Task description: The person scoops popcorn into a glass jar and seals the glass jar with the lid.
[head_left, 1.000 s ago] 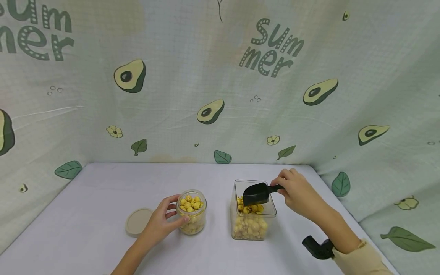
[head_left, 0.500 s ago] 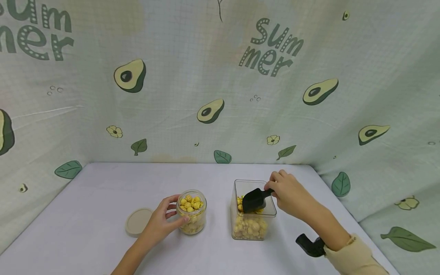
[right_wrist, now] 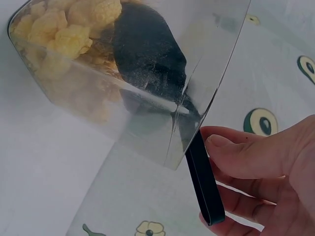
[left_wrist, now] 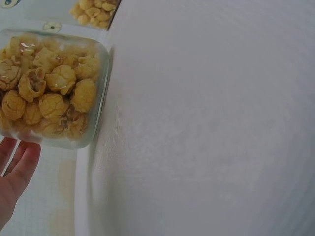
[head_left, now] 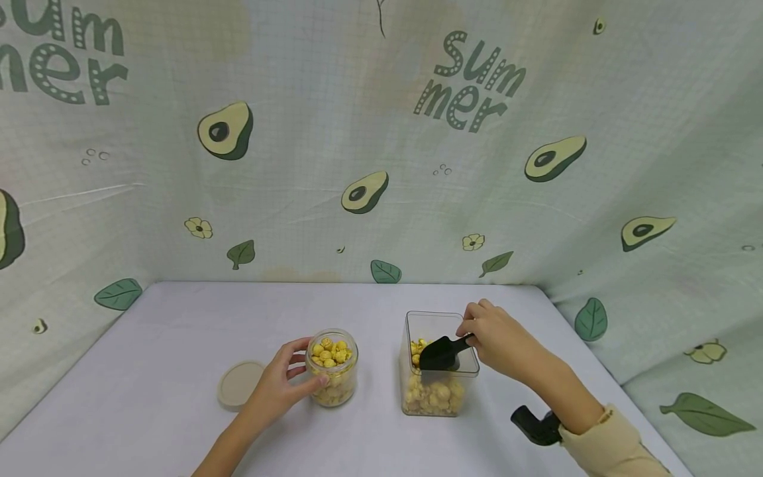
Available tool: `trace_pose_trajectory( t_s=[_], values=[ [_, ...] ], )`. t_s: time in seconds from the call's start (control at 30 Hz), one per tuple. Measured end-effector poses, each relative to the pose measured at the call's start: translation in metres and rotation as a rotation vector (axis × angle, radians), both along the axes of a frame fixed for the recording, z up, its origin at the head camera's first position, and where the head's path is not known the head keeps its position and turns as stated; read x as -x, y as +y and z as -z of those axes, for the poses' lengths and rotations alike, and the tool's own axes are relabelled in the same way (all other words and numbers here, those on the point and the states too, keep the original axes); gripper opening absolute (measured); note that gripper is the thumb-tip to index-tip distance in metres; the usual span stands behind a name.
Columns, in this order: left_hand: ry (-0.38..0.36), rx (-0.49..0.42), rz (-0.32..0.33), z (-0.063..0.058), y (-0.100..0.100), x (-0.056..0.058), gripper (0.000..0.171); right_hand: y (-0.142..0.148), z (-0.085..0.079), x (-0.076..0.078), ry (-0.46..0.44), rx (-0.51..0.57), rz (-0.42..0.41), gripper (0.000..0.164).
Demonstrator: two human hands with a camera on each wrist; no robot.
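Observation:
My left hand holds a round glass jar of yellow popcorn by its side, thumb in front and fingers behind. In the left wrist view the jar stands on the table, full of popcorn. My right hand pinches the handle of a black scoop. The scoop's bowl is down inside a clear square container, among its popcorn. Through the container's wall, the right wrist view shows the scoop's bowl against the popcorn, with my right hand outside the rim.
A round beige lid lies left of the jar, beside my left wrist. The white table ends at a curtain printed with avocados. A black curved device sits at my right wrist, near the sleeve.
My right hand has moved left and slightly down, and the scoop's bowl has sunk deeper into the container's popcorn. My left hand and the jar stay in place.

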State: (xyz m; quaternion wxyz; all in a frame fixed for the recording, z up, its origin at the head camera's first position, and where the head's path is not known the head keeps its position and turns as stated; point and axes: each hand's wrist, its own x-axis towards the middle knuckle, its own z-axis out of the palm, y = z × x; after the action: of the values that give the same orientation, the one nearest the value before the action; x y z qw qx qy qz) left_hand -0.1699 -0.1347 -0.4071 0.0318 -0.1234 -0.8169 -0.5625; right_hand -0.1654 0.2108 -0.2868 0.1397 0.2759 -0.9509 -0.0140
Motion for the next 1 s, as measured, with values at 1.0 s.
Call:
trace_pose_trajectory(
  t_s=[1.0],
  values=[
    [0.0, -0.012, -0.008, 0.003, 0.003, 0.005, 0.068, -0.01, 0.001, 0.0, -0.22, 0.343, 0.02, 0.05]
  ],
)
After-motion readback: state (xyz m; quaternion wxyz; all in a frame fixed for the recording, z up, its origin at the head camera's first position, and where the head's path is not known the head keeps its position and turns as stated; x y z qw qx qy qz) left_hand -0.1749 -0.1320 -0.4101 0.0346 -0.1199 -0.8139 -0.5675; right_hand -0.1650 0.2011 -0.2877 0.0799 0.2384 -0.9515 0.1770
